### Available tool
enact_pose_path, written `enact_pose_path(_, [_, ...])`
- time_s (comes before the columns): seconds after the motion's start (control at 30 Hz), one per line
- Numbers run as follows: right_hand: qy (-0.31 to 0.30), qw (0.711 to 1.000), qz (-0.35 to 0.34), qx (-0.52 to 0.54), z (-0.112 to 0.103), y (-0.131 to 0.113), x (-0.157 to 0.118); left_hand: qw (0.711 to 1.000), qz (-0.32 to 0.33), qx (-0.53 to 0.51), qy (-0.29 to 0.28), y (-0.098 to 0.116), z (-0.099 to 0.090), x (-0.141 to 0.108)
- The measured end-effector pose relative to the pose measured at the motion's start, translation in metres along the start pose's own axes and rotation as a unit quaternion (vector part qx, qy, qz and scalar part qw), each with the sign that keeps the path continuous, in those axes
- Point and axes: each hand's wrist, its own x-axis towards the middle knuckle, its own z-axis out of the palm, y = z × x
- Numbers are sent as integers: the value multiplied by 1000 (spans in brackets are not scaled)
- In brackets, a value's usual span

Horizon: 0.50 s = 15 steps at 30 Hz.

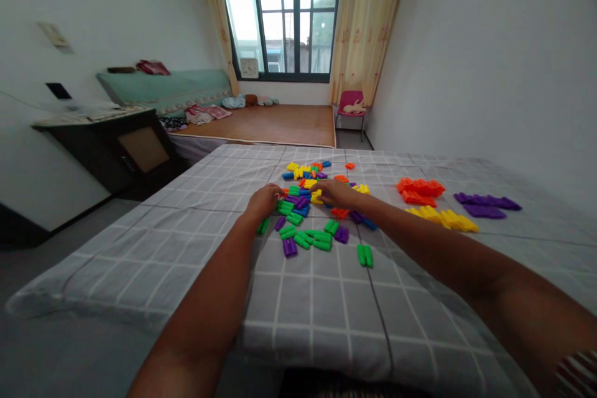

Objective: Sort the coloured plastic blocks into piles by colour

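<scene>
A loose pile of plastic building blocks in green, purple, blue, orange and yellow lies on the grey checked cloth. My left hand (265, 200) is at the pile's left edge, fingers curled together beside the green blocks (285, 207); what they hold, if anything, is too small to make out. From the right, my right hand (339, 193) reaches over the pile, its fingertips closed at a yellow block (316, 197). Nearer to me lie more green blocks (321, 240), a purple block (290, 247) and a separate green block (365, 255).
To the right, joined rows of orange blocks (420, 189), yellow blocks (443, 218) and purple blocks (487, 204) lie grouped by colour. The checked cloth (186, 249) covers the surface. Beyond it are a low bed (289, 124), a pink chair (351, 101) and a dark cabinet (135, 152).
</scene>
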Motion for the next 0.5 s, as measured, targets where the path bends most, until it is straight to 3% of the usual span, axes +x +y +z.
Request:
enact_pose_path(0.1, [-42,995,-85,27,13,-20,16,1000,-4,-3,1,-1,1,-1])
enact_pose_path(0.17, [-69,993,-95,31,14,-24,20,1000,-11,-9,-3,-1,1,-1])
enact_pose_path(0.33, [-37,998,16,45,-4,-5,5,1000,-12,-14,-6,0,-1,-2])
enact_pose_path(0.5, [3,988,72,140,-30,20,-43,1000,0,-18,-11,-4,-2,0])
